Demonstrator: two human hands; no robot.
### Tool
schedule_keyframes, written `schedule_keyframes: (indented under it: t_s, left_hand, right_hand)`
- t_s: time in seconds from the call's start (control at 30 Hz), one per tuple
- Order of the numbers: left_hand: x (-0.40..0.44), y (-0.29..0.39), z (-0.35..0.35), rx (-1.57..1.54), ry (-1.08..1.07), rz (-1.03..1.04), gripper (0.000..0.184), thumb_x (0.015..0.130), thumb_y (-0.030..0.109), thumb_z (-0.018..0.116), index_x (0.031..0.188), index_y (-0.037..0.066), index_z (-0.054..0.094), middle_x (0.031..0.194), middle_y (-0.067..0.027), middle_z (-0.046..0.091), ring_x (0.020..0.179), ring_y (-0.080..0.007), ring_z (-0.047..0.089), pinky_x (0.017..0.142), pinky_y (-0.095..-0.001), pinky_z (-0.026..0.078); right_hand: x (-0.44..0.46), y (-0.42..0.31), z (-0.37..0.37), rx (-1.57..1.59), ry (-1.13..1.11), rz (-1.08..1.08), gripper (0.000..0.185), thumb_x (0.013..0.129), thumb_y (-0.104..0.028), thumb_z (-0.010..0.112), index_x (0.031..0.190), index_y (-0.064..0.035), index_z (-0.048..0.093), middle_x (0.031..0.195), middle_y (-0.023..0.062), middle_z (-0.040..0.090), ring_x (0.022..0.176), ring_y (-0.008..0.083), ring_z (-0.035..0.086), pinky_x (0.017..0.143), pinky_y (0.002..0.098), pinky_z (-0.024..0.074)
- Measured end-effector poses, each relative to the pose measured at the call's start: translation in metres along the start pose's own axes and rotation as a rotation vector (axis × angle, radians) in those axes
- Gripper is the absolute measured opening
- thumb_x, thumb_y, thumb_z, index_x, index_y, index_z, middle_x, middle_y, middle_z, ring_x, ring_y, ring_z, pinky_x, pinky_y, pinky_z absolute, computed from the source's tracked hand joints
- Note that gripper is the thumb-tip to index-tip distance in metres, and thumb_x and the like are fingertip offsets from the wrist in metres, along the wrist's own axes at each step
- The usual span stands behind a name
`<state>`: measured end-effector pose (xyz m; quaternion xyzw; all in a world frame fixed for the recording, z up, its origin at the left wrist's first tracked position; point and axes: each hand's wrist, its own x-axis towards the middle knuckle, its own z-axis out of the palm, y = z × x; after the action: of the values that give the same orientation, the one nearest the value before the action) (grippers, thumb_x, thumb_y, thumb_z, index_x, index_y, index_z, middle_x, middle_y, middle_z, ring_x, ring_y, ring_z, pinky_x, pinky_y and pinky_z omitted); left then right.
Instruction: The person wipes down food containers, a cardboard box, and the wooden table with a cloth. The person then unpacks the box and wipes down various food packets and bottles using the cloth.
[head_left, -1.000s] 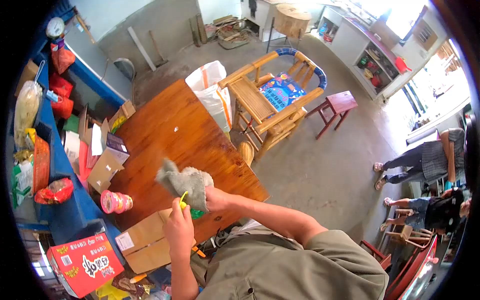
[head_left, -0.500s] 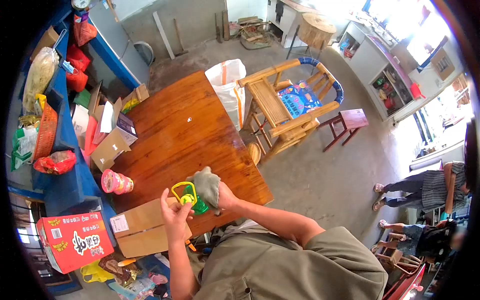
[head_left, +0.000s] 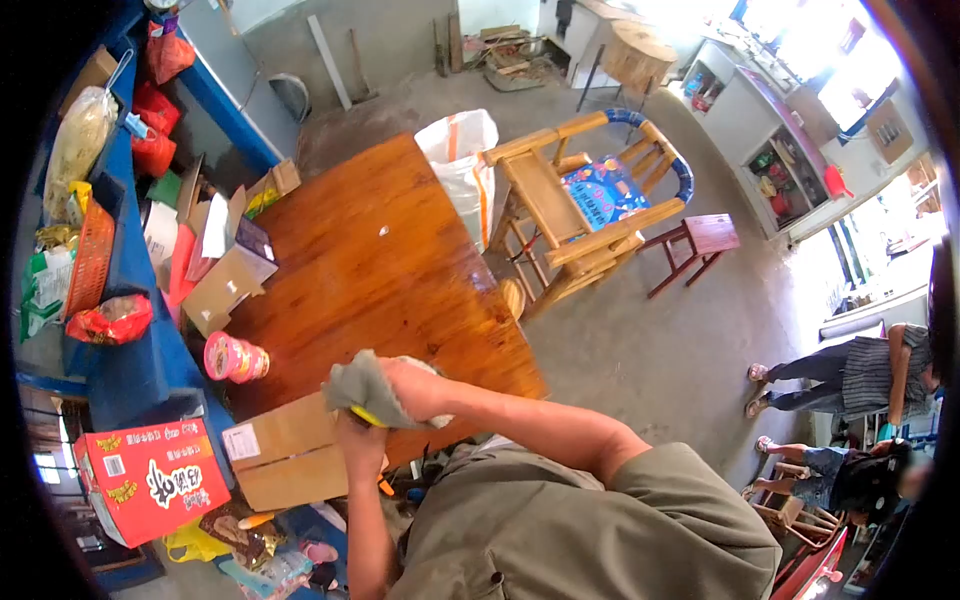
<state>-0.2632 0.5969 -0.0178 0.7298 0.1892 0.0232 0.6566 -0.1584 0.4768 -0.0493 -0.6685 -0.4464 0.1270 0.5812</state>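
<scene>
In the head view, my right hand is closed on a grey cloth above the near edge of the wooden table. The cloth lies over a yellow loop-handled thing, of which only a yellow edge shows; its green body is hidden. Just below, my left hand is closed round that thing, its fingers mostly covered by the cloth. A cardboard box stands to the left of my left hand.
On the wooden table are a pink tub and an opened carton. A red noodle box sits lower left. A bamboo chair and a small stool stand beyond. Two people are at the right.
My right hand has brought the cloth leftward, over the yellow-handled thing, covering its green body. My left hand has dropped slightly and its fingers are now hidden.
</scene>
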Motion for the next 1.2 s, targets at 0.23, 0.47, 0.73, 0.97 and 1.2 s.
schedule_keyframes:
  t_s: [0.23, 0.47, 0.73, 0.97, 1.2]
  left_hand:
    - [-0.003, -0.017, 0.005, -0.094, -0.046, 0.138, 0.042, 0.085, 0.003, 0.062, 0.123, -0.001, 0.045, 0.116, -0.0088, 0.056, 0.104, -0.0152, 0.056, 0.085, -0.0287, 0.048]
    - [-0.01, -0.021, 0.009, -0.126, 0.093, 0.074, 0.04, 0.081, 0.001, 0.067, 0.118, -0.007, 0.052, 0.094, -0.0046, 0.059, 0.081, -0.0084, 0.058, 0.074, -0.0239, 0.049]
    - [-0.007, -0.015, 0.017, 0.058, 0.054, 0.127, 0.037, 0.081, 0.0, 0.067, 0.114, -0.006, 0.052, 0.098, -0.0067, 0.058, 0.088, -0.0119, 0.059, 0.074, -0.0245, 0.051]
    - [-0.003, -0.004, 0.029, 0.324, 0.277, 0.259, 0.04, 0.073, 0.011, 0.078, 0.104, -0.001, 0.056, 0.089, -0.0085, 0.054, 0.064, -0.0124, 0.056, 0.052, -0.0252, 0.047]
    - [-0.003, 0.009, 0.025, 0.702, 0.213, 0.481, 0.037, 0.073, 0.008, 0.077, 0.103, -0.002, 0.058, 0.094, -0.0124, 0.057, 0.079, -0.0218, 0.06, 0.064, -0.028, 0.049]
  right_hand:
    - [-0.012, 0.002, 0.006, 0.13, 0.161, 0.039, 0.037, 0.075, -0.02, 0.064, 0.111, -0.0091, 0.058, 0.105, 0.0149, 0.059, 0.091, 0.0359, 0.056, 0.078, 0.0413, 0.045]
    - [-0.016, -0.007, 0.0, -0.281, 0.075, 0.078, 0.042, 0.075, -0.022, 0.066, 0.114, -0.0077, 0.056, 0.114, 0.0125, 0.058, 0.1, 0.0307, 0.057, 0.085, 0.0391, 0.0448]
    - [-0.046, 0.064, -0.012, 0.332, 0.124, 0.355, 0.035, 0.078, -0.019, 0.062, 0.107, -0.003, 0.053, 0.097, 0.0124, 0.054, 0.083, 0.0248, 0.052, 0.072, 0.036, 0.04]
    - [-0.012, 0.048, -0.001, -0.742, 0.182, 0.221, 0.016, 0.08, -0.014, 0.056, 0.087, -0.0009, 0.051, 0.067, 0.0112, 0.05, 0.045, 0.0281, 0.049, 0.038, 0.0353, 0.0377]
    - [-0.015, 0.067, -0.012, 0.335, -0.087, 0.054, 0.05, 0.069, -0.031, 0.074, 0.113, -0.0117, 0.06, 0.116, 0.0122, 0.059, 0.11, 0.028, 0.054, 0.091, 0.0377, 0.0426]
